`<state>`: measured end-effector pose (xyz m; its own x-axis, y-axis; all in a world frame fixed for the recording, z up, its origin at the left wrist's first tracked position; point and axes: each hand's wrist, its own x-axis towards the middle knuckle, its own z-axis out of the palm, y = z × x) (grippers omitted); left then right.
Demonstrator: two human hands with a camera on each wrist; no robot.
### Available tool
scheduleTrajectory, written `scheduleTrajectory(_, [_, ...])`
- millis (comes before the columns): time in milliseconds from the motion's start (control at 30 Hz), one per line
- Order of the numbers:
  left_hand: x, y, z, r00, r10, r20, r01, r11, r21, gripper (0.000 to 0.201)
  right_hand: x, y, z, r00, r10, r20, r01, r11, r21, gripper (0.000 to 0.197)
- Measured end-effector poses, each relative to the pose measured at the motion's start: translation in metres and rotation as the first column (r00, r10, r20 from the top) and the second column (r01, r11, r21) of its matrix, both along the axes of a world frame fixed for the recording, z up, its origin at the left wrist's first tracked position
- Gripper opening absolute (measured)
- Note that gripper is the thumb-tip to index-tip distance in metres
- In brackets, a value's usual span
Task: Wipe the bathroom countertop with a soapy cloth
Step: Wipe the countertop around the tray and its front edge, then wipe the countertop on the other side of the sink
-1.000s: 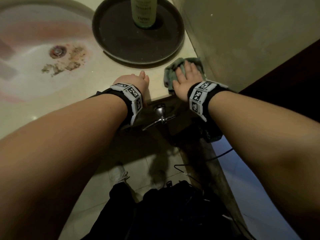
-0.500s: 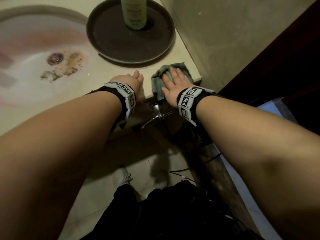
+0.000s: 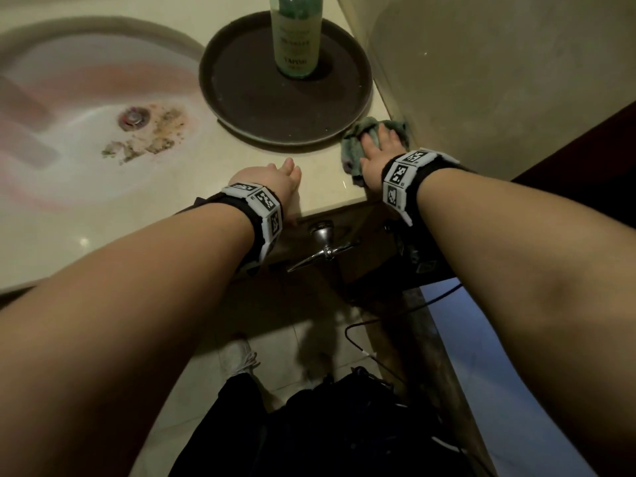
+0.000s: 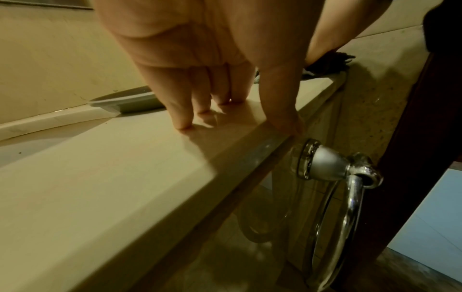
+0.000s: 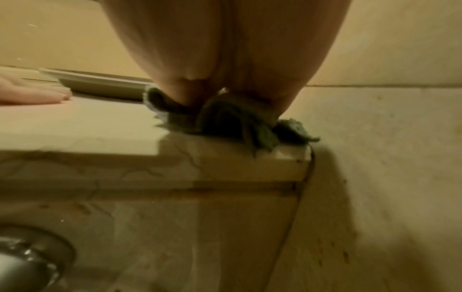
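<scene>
A crumpled green cloth (image 3: 354,149) (image 5: 225,122) lies on the beige countertop (image 3: 320,187) in its front right corner, against the wall. My right hand (image 3: 380,146) (image 5: 225,59) presses flat on the cloth with straight fingers. My left hand (image 3: 272,182) (image 4: 212,79) rests on the counter's front edge, left of the cloth. Its straight fingers (image 4: 183,118) touch the top and its thumb lies at the rim. It holds nothing.
A round dark tray (image 3: 241,108) with a green bottle (image 3: 297,36) stands just behind the hands. A stained basin (image 3: 86,108) lies to the left. The wall (image 3: 481,80) bounds the counter on the right. A chrome towel ring (image 3: 323,246) (image 4: 332,177) hangs below the edge.
My right hand has pushed the cloth to the right and back into the corner by the wall, after sliding it left half a second earlier. The left hand has stayed put.
</scene>
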<state>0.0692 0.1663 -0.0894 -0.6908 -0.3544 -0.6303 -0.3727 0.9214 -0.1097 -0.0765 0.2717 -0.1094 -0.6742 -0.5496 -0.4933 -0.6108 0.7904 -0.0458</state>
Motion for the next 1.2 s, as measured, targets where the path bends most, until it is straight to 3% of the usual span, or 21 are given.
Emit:
scheduleTrajectory(133, [0.000,-0.002,-0.002,1.000,-0.007,-0.018,0.007,1.000,0.001,0.094,-0.002,-0.008,0.017,0.998,0.038,0.048,-0.043,0.993,0.109,0.074])
scheduleTrajectory(233, [0.002,-0.004,-0.002,1.000,-0.006,-0.019,0.006,1.000,-0.001,0.093,0.003,-0.008,0.024,0.997,0.043,0.069,-0.052,0.989,0.135,0.071])
scheduleTrajectory(367, [0.003,0.004,0.003,0.995,0.064,-0.073,-0.060,0.996,0.060,0.078,0.019,0.011,0.028,0.994,0.030,0.103,-0.018,0.994,-0.110,0.053])
scheduleTrajectory(433, [0.004,0.004,0.013,0.973,0.182,-0.145,-0.164,0.978,0.128,0.064,0.027,0.015,0.032,0.985,0.023,0.171,0.017,0.973,-0.230,0.051])
scheduleTrajectory(533, [0.020,-0.006,0.032,0.808,0.495,-0.320,-0.409,0.861,0.301,0.059,0.049,0.006,0.043,0.964,0.085,0.254,0.004,0.944,-0.331,0.048])
scheduleTrajectory(633, [0.046,-0.023,0.054,0.613,0.666,-0.426,-0.517,0.745,0.421,0.062,0.080,-0.012,0.056,0.932,0.170,0.320,-0.020,0.907,-0.421,0.047])
scheduleTrajectory(800, [0.098,-0.053,0.082,0.557,0.673,-0.486,-0.557,0.738,0.382,0.050,0.133,-0.058,0.076,0.898,0.313,0.311,-0.115,0.847,-0.519,0.047])
scheduleTrajectory(1000, [0.180,-0.091,0.103,0.490,0.671,-0.556,-0.638,0.711,0.296,0.036,0.209,-0.124,0.099,0.846,0.510,0.156,-0.388,0.788,-0.477,0.050])
scheduleTrajectory(1100, [0.228,-0.117,0.112,0.462,0.684,-0.564,-0.682,0.681,0.267,0.033,0.255,-0.156,0.106,0.815,0.559,0.152,-0.428,0.758,-0.492,0.050])
scheduleTrajectory(1200, [0.279,-0.146,0.123,0.396,0.712,-0.580,-0.722,0.632,0.282,0.030,0.301,-0.186,0.118,0.774,0.587,0.236,-0.388,0.735,-0.556,0.047])
